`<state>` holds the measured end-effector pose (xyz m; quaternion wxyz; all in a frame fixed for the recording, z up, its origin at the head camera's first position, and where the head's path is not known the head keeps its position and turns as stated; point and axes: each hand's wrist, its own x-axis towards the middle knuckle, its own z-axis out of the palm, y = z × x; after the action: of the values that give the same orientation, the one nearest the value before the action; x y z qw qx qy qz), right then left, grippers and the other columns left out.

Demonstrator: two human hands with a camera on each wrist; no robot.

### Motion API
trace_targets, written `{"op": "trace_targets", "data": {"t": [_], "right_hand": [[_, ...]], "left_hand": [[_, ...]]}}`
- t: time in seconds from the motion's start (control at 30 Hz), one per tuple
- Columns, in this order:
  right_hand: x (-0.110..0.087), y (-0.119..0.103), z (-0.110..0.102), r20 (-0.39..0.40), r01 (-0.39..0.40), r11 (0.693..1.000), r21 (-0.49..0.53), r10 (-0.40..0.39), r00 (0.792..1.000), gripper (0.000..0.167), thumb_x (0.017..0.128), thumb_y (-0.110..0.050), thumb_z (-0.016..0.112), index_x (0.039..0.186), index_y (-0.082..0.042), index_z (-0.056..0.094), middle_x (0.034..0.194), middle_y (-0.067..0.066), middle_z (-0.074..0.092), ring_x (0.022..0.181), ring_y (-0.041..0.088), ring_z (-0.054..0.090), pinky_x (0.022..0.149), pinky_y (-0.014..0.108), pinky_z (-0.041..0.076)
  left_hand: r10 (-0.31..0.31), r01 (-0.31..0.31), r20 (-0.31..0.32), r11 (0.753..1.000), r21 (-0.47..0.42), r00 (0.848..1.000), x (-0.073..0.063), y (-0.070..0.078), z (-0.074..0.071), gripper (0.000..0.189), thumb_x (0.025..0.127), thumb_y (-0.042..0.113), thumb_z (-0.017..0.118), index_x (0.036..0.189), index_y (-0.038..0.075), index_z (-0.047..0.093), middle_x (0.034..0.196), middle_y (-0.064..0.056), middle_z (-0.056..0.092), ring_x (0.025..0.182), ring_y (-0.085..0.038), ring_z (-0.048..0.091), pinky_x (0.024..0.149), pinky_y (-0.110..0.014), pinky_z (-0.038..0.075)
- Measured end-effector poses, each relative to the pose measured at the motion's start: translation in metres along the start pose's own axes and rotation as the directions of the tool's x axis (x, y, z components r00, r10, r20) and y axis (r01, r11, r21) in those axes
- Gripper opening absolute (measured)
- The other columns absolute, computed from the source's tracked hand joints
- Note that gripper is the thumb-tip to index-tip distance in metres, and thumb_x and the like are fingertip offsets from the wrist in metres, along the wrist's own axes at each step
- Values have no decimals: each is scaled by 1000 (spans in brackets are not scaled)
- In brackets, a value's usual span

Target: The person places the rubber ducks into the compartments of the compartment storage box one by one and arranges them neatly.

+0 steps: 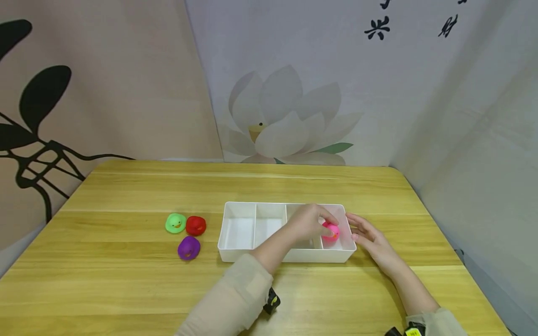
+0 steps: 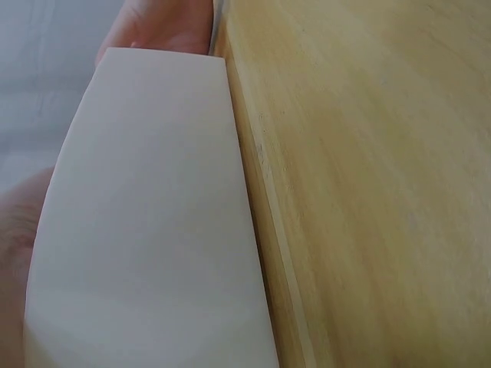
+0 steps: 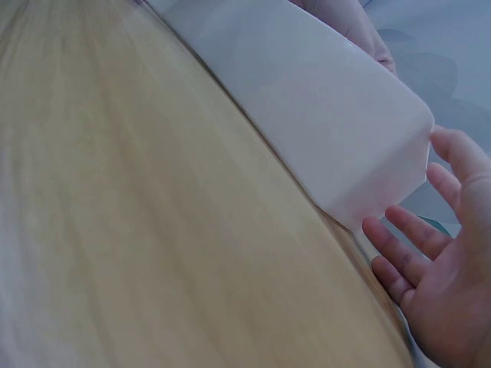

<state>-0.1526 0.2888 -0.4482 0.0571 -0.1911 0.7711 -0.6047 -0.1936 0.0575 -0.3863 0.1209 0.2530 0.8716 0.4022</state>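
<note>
A white divided box (image 1: pixel 258 255) sits on the wooden table. My left hand (image 1: pixel 307 222) reaches over it into the rightmost compartment and holds a small pink rubber duck (image 1: pixel 332 233) between fingers and thumb. At the right end of the box is my right hand (image 1: pixel 375 241), its fingers loosely extended along the end wall. In the right wrist view, the fingertips of the right hand (image 3: pixel 453 284) lie at the box's end (image 3: pixel 387 180). The box wall (image 2: pixel 153 207) hides most of the left hand in the left wrist view.
To the left of the box, a green duck (image 1: pixel 175 223), a red duck (image 1: pixel 195 226) and a purple duck (image 1: pixel 189 248) are grouped on the table (image 1: pixel 126 280). Behind the table hangs a printed cloth (image 1: pixel 294 46) with a flower.
</note>
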Motion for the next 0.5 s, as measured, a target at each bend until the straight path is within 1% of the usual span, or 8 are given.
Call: {"op": "trace_targets", "data": {"t": [0.07, 0.2, 0.37, 0.5], "right_hand": [[0, 0, 0, -2, 0, 1000, -3, 0, 1000, 48, 100, -6, 48, 146, -1, 34, 141, 27, 39, 118, 10, 51, 92, 24, 44], [0, -1, 1, -2, -2, 1000, -2, 2, 1000, 48, 100, -5, 48, 146, -1, 34, 141, 29, 38, 118, 10, 51, 92, 23, 44], [0, -2, 0, -3, -9, 1000, -4, 9, 1000, 48, 100, -5, 48, 146, 0, 33, 141, 29, 39, 117, 11, 52, 92, 23, 43], [0, -2, 0, -5, -9, 1000, -12, 9, 1000, 48, 100, -6, 48, 146, -1, 34, 141, 28, 39, 117, 11, 52, 92, 22, 43]], "left_hand": [[-17, 17, 1, 1000, -2, 1000, 0, 0, 1, 21, 78, 16, 81, 98, 20, 78, 100, 15, 69, 98, -7, 57, 81, -20, 43], [-32, 32, 1, 999, -2, 999, 2, 0, 3, 22, 77, 13, 81, 97, 19, 78, 95, 15, 69, 92, -8, 56, 76, -19, 42], [-41, 41, -8, 999, 5, 999, 5, -2, 7, 21, 75, 11, 82, 95, 19, 79, 90, 15, 69, 84, -6, 54, 72, -19, 42], [-40, 40, -6, 999, 37, 999, 6, -1, 8, 20, 75, 10, 82, 94, 18, 79, 85, 15, 69, 78, -6, 52, 69, -18, 42]]}}
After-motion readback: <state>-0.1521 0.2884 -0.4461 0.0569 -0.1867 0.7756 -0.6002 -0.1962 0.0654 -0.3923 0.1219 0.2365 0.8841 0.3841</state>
